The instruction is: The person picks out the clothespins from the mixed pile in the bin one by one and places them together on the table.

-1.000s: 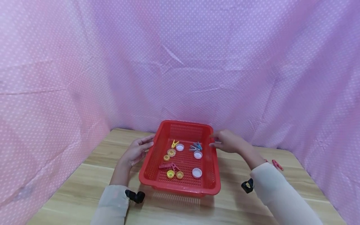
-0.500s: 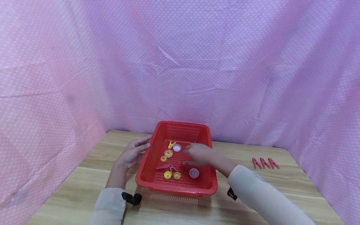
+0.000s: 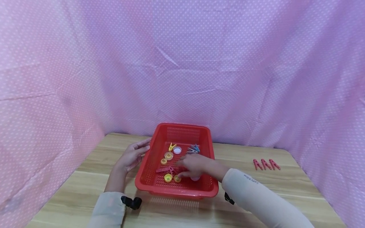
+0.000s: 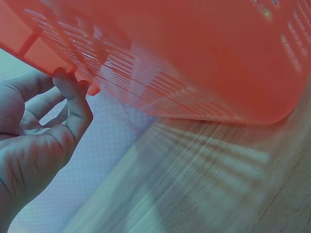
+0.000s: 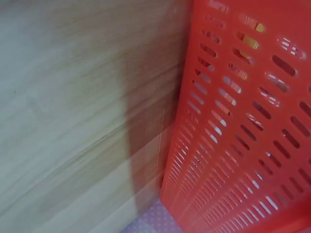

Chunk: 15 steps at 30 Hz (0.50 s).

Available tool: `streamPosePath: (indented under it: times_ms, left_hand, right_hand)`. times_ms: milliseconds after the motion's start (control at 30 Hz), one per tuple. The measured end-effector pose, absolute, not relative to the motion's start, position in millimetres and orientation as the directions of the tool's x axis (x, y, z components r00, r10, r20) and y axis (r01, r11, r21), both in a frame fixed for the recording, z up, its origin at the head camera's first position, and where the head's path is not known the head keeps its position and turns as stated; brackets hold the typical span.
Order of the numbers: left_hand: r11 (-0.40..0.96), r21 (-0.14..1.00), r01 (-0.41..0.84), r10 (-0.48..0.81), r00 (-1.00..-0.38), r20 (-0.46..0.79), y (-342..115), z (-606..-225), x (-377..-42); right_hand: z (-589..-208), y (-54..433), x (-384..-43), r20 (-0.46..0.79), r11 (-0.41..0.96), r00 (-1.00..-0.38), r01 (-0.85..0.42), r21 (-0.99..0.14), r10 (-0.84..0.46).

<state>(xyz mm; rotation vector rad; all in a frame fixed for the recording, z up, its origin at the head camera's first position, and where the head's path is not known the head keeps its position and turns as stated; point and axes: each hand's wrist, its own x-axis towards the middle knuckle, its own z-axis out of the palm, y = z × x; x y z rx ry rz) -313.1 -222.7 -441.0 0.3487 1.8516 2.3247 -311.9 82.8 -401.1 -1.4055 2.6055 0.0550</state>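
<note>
A red plastic basket (image 3: 176, 192) with slotted walls stands on the table. My left hand (image 3: 132, 156) holds its left rim, with bent fingers at the lip in the left wrist view. My right hand (image 3: 195, 165) reaches down inside, thumb and fingers spread apart over pink clothespins (image 3: 165, 170) and a small amber cap (image 3: 177, 179); contact is unclear. Near them are a yellow cap (image 3: 168, 178), a yellow clothespin (image 3: 172, 147), a white cap (image 3: 177, 150) and blue-grey clothespins (image 3: 194, 148). Another pale cap (image 3: 195, 178) is partly covered by my right hand.
Three pink clothespins (image 3: 266, 164) lie in a row on the wooden table (image 3: 242, 155), right of the basket. A pink dotted cloth (image 3: 182, 63) hangs behind and around the table. More small caps (image 3: 168, 155) lie along the basket's left side.
My right hand has moved from the basket's right rim to inside it, then nearer its front. The blue-grey clothespins show again. My left hand stays at the left rim.
</note>
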Motion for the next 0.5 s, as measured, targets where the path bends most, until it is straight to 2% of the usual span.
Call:
streamPosePath:
  times_ms: [200,500]
  left_hand:
    - [-0.242,0.97,0.008,0.243,-0.968,0.069,-221.3,-439.5,-313.8]
    - [-0.235,0.972,0.011,0.265,-0.961,0.075,-222.1,-441.3,-315.9]
  right_hand:
    - [-400.4,81.5,-308.5,-0.222,0.554,-0.521,-0.824,-0.121,-0.824]
    - [-399.7,80.0,-305.3,-0.246,0.566,-0.525,-0.812,-0.139,-0.814]
